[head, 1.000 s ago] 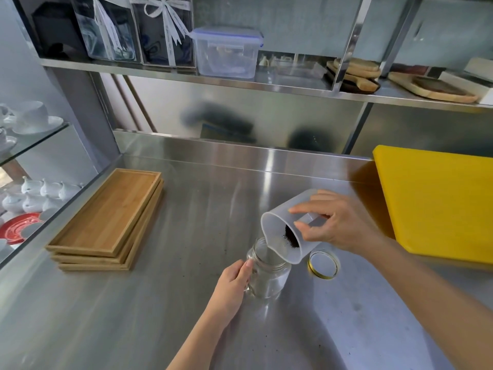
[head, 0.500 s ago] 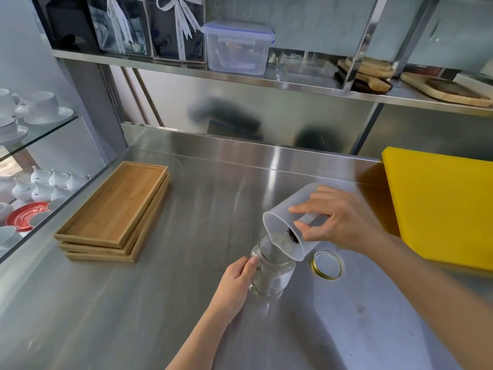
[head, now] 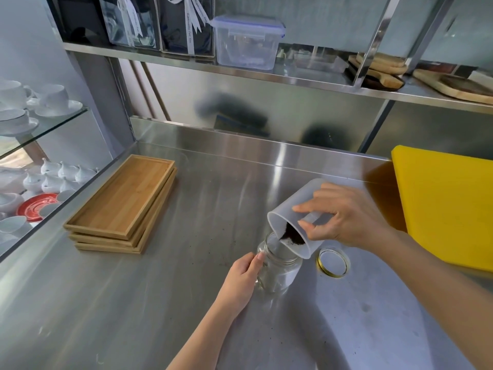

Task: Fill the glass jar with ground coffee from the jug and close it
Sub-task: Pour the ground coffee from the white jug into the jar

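Observation:
A clear glass jar (head: 280,271) with a handle stands upright on the steel counter (head: 186,303). My left hand (head: 241,279) grips its handle side. My right hand (head: 346,216) holds a translucent plastic jug (head: 290,217) tipped steeply, mouth down-left, right over the jar's opening. Dark ground coffee (head: 292,237) has slid to the jug's lip just above the jar mouth. The jar's gold-rimmed lid (head: 333,262) lies flat on the counter just right of the jar.
A stack of wooden trays (head: 122,204) lies at the left of the counter. A yellow cutting board (head: 448,206) sits at the right edge. Above, a shelf carries a plastic box (head: 246,41) and wooden boards (head: 381,68). White cups (head: 53,100) fill glass shelves left.
My right hand has tipped the jug further, and the coffee has slid from inside the jug down to its lip over the jar. My left hand stays on the jar.

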A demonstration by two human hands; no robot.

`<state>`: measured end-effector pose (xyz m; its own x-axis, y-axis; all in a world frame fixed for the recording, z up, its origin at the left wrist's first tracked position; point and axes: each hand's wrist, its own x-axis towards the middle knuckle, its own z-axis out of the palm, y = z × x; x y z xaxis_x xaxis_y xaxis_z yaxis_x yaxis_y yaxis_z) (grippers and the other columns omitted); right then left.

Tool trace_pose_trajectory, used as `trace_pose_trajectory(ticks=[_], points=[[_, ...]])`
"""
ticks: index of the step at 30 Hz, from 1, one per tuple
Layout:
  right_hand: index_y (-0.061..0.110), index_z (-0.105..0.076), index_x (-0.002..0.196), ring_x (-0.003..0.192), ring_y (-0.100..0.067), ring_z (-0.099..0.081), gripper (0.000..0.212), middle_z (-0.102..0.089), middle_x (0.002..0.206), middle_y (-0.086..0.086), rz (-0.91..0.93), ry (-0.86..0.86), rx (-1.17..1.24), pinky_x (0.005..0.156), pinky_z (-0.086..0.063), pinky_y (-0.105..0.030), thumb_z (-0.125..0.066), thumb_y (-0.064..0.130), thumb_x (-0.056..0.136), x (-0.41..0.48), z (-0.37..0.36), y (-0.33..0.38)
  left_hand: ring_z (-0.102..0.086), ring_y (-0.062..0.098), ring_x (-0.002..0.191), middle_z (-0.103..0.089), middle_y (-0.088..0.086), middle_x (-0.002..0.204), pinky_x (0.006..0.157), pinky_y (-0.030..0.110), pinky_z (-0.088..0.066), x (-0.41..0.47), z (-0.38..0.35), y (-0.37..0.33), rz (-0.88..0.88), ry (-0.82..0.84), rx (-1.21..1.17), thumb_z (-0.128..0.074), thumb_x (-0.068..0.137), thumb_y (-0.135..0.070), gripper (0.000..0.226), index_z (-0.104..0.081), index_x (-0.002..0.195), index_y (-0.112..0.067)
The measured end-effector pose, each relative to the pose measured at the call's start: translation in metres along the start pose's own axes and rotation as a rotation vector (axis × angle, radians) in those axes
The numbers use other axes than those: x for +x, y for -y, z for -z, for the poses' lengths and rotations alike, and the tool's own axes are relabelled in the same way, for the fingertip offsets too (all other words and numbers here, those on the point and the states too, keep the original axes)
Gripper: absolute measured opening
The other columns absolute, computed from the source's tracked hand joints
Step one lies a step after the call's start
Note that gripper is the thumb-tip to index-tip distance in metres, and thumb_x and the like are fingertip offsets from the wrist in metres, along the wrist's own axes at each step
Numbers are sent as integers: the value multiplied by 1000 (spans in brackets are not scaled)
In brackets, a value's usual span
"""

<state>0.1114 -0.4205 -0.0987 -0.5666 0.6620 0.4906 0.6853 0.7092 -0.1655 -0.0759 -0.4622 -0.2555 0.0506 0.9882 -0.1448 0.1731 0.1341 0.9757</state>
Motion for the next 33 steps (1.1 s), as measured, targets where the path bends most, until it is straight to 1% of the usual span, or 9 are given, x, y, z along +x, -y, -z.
trace_pose_trajectory(ticks=[3, 5, 9, 13, 18, 20, 22, 25, 33], points=[[14, -76, 82, 56, -20, -48, 33, -58, 55, -6, 0, -12, 0, 38, -45, -35, -56, 38, 71, 2, 1, -1, -31, 17, 64, -32, 3, 65, 65, 35, -30, 0, 0, 2, -2, -4, 6, -42, 80, -53, 41, -36, 64, -16], [14, -76, 81, 59, -14, -41, 33, -56, 54, -6, 6, -14, -3, 39, -40, -29, -56, 38, 72, 2, 0, -1, -30, 17, 64, -31, 3, 65, 65, 35, -29, 0, 0, 2, -9, -5, 0, -43, 78, -57, 44, -35, 63, -16], [15, -76, 79, 64, -16, -37, 32, -54, 53, -5, 24, -3, -49, 46, -29, -22, -56, 39, 71, 2, -1, 0, -29, 17, 63, -30, 3, 65, 64, 35, -28, 0, -1, 2, -15, -10, 0, -43, 77, -59, 46, -35, 63, -16], [15, -76, 78, 64, -15, -38, 30, -57, 54, -3, 56, 0, -77, 49, -22, -15, -58, 39, 71, 4, 3, 2, -29, 16, 62, -30, 1, 63, 63, 35, -27, 0, -1, 2, -21, -19, 15, -43, 78, -57, 45, -34, 63, -16], [19, -76, 73, 58, -12, -49, 34, -66, 60, -2, 34, 73, -94, 49, -24, -11, -53, 43, 67, 12, 11, 5, -28, 14, 62, -29, -2, 62, 62, 33, -26, -2, -2, 1, -29, -32, 31, -41, 81, -51, 41, -34, 64, -15], [19, -75, 73, 57, -15, -55, 37, -68, 62, -2, 25, 97, -102, 44, -38, -17, -50, 46, 67, 16, 12, 6, -28, 14, 61, -29, -2, 62, 62, 33, -26, -2, -2, 1, -33, -36, 33, -41, 82, -51, 41, -34, 64, -15], [19, -75, 73, 56, -22, -60, 39, -69, 62, -4, 35, 89, -116, 41, -49, -31, -49, 47, 67, 19, 11, 8, -28, 13, 61, -29, -3, 61, 62, 32, -26, -2, -2, 1, -34, -39, 36, -41, 82, -51, 41, -34, 64, -15], [18, -75, 73, 57, -24, -60, 40, -68, 61, -5, 31, 68, -117, 41, -51, -37, -48, 47, 68, 21, 11, 11, -28, 13, 60, -30, -5, 60, 62, 31, -26, -3, -2, 0, -30, -40, 39, -41, 82, -51, 41, -32, 63, -15], [16, -74, 72, 56, -27, -61, 42, -67, 59, -7, 66, 98, -143, 40, -50, -37, -47, 47, 68, 26, 9, 14, -29, 15, 61, -30, -2, 61, 62, 33, -27, -2, -3, 0, -38, -44, 56, -40, 82, -51, 42, -33, 63, -14]])
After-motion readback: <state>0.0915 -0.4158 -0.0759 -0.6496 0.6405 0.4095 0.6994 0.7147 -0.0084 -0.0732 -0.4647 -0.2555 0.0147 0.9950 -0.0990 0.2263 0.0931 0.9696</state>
